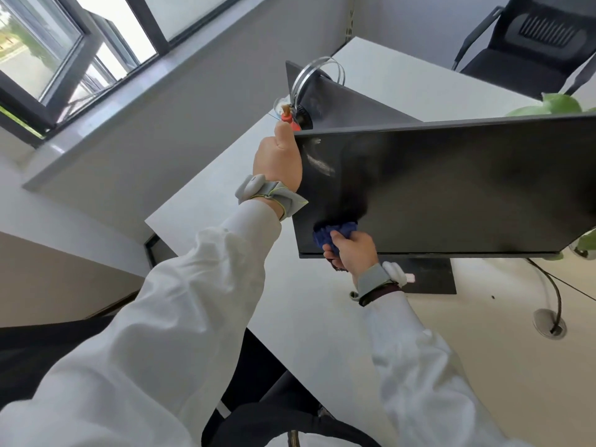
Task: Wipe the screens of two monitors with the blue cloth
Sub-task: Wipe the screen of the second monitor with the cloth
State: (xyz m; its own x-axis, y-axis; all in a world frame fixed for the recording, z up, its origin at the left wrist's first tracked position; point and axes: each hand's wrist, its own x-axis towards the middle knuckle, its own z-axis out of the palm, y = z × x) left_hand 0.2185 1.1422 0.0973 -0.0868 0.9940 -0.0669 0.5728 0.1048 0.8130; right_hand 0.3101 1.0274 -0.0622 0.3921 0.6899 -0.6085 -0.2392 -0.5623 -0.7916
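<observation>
The right hand point(353, 253) was closed around the bunched blue cloth point(335, 233) and pressed it against the lower left part of the screen of the front monitor point(467, 188), just above the bottom bezel. The left hand point(279, 159) held the left edge of this monitor near its upper corner, with the thumb in front and the fingers hidden behind the panel, so it seemed to brace the screen against the push. To do this step well, I judged that the brace should be kept while the cloth travelled, because the panel stood on a thin stand point(429, 279) on the desk point(306, 301) and could tilt or turn under pressure. The cloth would better be flattened a little, so that more of it met the glass, and moved in long overlapping rows with light, even force. Pale smears point(317, 162) were visible near the upper left corner, close to the left hand, and they would need a pass. The second monitor point(348, 98), behind and with headphones point(317, 72) hanging on it, appeared not yet attended, so the task seemed at most half done.
</observation>
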